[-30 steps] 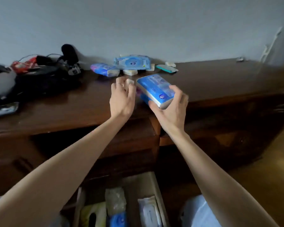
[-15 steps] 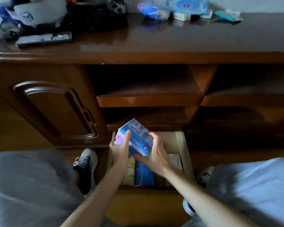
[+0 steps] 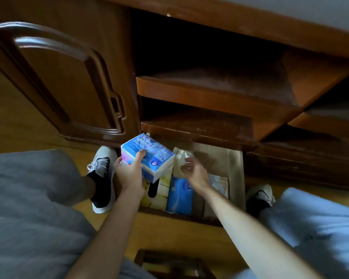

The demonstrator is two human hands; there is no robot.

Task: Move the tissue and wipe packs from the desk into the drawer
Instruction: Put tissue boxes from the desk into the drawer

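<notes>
My left hand (image 3: 130, 173) grips a blue and white tissue pack (image 3: 149, 156) and holds it just above the left side of the open drawer (image 3: 237, 174). My right hand (image 3: 195, 172) hovers over the drawer's middle with fingers loosely spread, touching or nearly touching a pale crumpled pack (image 3: 180, 160). Inside the drawer lie a blue pack (image 3: 179, 196), a yellow pack (image 3: 159, 195) and a white pack (image 3: 220, 184). The desk top is out of view.
Two wooden shelves (image 3: 210, 93) sit above the drawer. A carved cabinet door (image 3: 69, 77) stands at the left. My shoes (image 3: 103, 178) and grey-clad knees (image 3: 28, 198) flank the drawer on the wooden floor.
The view dropped from the desk top to the drawer. The tissue pack came down from the desk; my right hand let go of it and only my left hand holds it.
</notes>
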